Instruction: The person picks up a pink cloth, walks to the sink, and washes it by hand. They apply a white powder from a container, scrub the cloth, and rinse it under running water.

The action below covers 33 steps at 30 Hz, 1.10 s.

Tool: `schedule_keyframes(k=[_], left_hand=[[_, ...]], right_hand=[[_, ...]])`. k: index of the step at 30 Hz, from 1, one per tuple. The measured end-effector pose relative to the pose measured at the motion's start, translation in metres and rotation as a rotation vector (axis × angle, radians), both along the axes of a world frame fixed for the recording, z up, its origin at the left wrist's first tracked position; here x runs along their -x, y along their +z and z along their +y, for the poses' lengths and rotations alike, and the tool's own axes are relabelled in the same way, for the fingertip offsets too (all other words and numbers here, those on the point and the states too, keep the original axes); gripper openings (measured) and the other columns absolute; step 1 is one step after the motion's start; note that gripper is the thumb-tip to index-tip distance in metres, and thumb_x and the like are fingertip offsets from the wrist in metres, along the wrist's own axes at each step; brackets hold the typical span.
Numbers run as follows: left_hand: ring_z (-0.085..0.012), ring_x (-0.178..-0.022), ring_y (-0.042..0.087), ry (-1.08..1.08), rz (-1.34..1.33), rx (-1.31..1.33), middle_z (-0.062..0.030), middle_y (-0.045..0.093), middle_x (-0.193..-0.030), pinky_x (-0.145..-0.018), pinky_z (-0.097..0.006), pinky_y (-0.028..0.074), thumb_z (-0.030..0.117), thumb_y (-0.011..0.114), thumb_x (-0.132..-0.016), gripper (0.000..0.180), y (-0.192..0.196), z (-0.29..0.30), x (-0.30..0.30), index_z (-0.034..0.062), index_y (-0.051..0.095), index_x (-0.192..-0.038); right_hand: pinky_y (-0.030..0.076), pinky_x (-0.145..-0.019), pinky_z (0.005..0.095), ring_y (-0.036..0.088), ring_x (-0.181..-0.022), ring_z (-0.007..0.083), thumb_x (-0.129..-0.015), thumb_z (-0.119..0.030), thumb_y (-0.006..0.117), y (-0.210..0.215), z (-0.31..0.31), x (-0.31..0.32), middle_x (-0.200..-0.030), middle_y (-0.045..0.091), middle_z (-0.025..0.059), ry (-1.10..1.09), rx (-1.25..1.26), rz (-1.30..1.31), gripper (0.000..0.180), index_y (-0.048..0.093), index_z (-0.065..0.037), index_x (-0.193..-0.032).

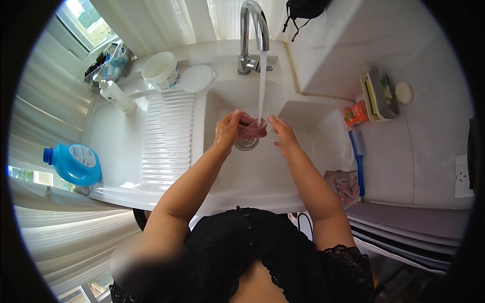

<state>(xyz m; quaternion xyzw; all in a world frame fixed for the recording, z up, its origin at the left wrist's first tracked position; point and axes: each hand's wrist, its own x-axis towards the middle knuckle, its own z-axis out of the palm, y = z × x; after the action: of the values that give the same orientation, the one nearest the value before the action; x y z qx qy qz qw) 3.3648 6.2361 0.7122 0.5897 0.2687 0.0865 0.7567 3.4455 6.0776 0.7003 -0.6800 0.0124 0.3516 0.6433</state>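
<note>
Under the running faucet [255, 35], a wet, crumpled pink cloth [251, 127] is held above the basin of the white sink [242, 189]. My left hand [227, 130] grips its left side, thumb on top. Water from the spout falls onto the cloth's right part. Just right of the cloth is my right hand [284, 135], apart from it, with its fingers spread and nothing in them. Below the cloth, the round metal drain [246, 145] shows in part.
Left of the basin lies a ribbed washboard [168, 136], with a white tub [160, 70], its lid [197, 78], a white bottle [117, 96] and a blue jug [76, 164] around it. On the right are a blue brush [358, 156], an orange container [356, 114] and a rag [344, 186].
</note>
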Motion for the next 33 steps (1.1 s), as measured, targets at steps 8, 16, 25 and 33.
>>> schedule_keyframes(k=[8, 16, 25, 33], left_hand=[[-0.0211, -0.075, 0.067, -0.202, -0.084, 0.074, -0.0123, 0.064, -0.101, -0.069, -0.029, 0.056, 0.018, 0.054, -0.095, 0.039, 0.008, -0.004, -0.003, -0.0012, 0.049, -0.129], [-0.0199, -0.09, 0.063, -0.534, -0.054, -0.259, -0.0099, 0.062, -0.106, -0.074, -0.033, 0.051, 0.003, 0.059, -0.083, 0.047, -0.006, 0.005, 0.002, 0.0004, 0.049, -0.129], [-0.0255, -0.116, 0.054, -0.273, -0.068, 0.653, -0.0102, 0.057, -0.124, -0.1, -0.042, 0.041, 0.029, 0.048, -0.096, 0.044, -0.009, 0.007, 0.003, 0.0059, 0.044, -0.133], [-0.0272, -0.12, 0.05, -0.292, -0.154, 0.819, -0.0117, 0.052, -0.13, -0.104, -0.046, 0.038, 0.038, 0.045, -0.098, 0.047, 0.014, 0.024, 0.012, 0.0059, 0.044, -0.132]], right_hand=[[0.047, -0.084, 0.0285, 0.059, -0.099, 0.0175, -0.087, -0.027, 0.068, 0.0, 0.008, 0.002, -0.104, 0.062, 0.0099, 0.166, -0.145, -0.225, 0.039, 0.06, 0.001, -0.112], [0.048, -0.07, 0.026, 0.056, -0.08, 0.011, -0.089, -0.021, 0.065, 0.026, -0.013, -0.023, -0.091, 0.06, 0.0054, 0.091, -0.128, -0.274, 0.023, 0.059, 0.0, -0.096], [0.051, -0.084, 0.0327, 0.053, -0.111, 0.0205, -0.081, -0.018, 0.074, 0.051, 0.002, -0.021, -0.13, 0.046, 0.0159, 0.225, -0.347, -0.183, 0.065, 0.041, 0.001, -0.134], [0.052, -0.064, 0.0275, 0.063, -0.075, 0.0138, -0.084, -0.021, 0.071, 0.037, -0.007, -0.026, -0.088, 0.066, 0.0072, 0.181, -0.094, -0.064, 0.035, 0.06, -0.001, -0.11]])
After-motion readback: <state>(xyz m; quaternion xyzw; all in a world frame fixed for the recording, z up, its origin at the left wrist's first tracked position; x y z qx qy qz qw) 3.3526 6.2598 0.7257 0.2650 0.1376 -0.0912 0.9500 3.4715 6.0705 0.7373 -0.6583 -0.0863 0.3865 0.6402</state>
